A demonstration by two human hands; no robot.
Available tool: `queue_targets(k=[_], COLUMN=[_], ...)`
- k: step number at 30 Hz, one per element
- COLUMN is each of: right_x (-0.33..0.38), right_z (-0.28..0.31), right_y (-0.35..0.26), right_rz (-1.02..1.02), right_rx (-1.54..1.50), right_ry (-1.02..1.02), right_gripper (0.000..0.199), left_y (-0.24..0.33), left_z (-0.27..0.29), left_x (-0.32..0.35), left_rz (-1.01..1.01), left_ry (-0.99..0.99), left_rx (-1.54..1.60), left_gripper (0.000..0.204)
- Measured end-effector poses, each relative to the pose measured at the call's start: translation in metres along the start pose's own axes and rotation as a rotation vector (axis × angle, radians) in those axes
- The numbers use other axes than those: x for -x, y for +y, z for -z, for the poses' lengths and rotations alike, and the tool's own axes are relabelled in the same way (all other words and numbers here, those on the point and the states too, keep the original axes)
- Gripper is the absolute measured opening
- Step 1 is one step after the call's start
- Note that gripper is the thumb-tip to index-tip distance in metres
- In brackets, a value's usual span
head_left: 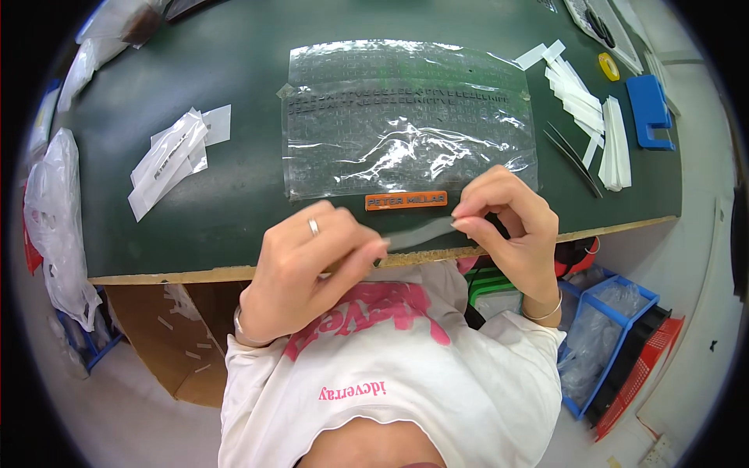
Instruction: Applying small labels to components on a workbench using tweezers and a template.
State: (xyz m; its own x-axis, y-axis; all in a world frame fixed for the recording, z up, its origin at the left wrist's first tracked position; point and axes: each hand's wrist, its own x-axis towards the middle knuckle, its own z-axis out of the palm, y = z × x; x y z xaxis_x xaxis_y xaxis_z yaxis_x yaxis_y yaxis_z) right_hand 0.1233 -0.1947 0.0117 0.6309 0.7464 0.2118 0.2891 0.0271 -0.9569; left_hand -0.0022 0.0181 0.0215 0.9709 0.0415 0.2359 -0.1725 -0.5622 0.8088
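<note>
- Left hand point(312, 269) and right hand point(507, 222) each pinch one end of a thin clear strip point(417, 234), fingers closed narrow on it, strip stretched between them just above the worktop's near edge.
- Left hand wears a ring; both wrists have bangles.
- Just beyond the strip, between the two hands, an orange label point(406, 200) with dark lettering lies flat on the worktop point(234, 210), apart from the strip as far as can be told.
- Label sits at the near edge of a big clear plastic sheet point(406, 117) with rows of small pieces on it; can't tell if the label touches the sheet.
- Progress guess: strip looks separated and in hand, not yet laid on anything; one label is out in front. The sheet seems mostly full, so most of the work looks left.
- Right of the sheet: a spread pile of white strips point(593, 117), tweezers point(573, 160) near them, a blue block point(649, 109), a yellow tape roll point(608, 66) further back.
- Left of the sheet: a few small clear bags point(168, 160) with white inserts.
- Off the worktop: white plastic bags point(55, 226) hanging left, blue bin point(605, 335) and red crate point(647, 363) on the floor at right, cardboard box point(168, 327) underneath.
</note>
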Motion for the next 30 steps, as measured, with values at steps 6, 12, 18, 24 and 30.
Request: queue_targets(k=[6, 12, 18, 24, 30], right_x=[-0.006, -0.007, -0.004, 0.010, 0.013], right_z=[-0.012, -0.024, 0.031, 0.128, 0.140], right_y=[0.001, 0.009, -0.016, 0.030, 0.039], right_rz=[-0.097, 0.088, -0.064, -0.108, -0.185], right_rx=[0.323, 0.604, 1.095, 1.629, 1.547], right_ry=[0.087, 0.144, 0.539, 0.663, 0.675], right_gripper=[0.016, 0.021, 0.029, 0.029, 0.023], left_y=[-0.005, -0.003, -0.003, -0.004, 0.000], left_z=[-0.021, -0.033, -0.024, -0.014, -0.011], left_x=[-0.009, -0.014, -0.010, -0.004, 0.005], left_rz=[-0.018, 0.022, 0.075, -0.023, -0.059], left_ry=[0.107, 0.156, 0.096, 0.126, 0.084], left_rx=[-0.448, -0.682, -0.682, -0.461, -0.179], left_gripper=[0.018, 0.023, 0.023, 0.018, 0.015])
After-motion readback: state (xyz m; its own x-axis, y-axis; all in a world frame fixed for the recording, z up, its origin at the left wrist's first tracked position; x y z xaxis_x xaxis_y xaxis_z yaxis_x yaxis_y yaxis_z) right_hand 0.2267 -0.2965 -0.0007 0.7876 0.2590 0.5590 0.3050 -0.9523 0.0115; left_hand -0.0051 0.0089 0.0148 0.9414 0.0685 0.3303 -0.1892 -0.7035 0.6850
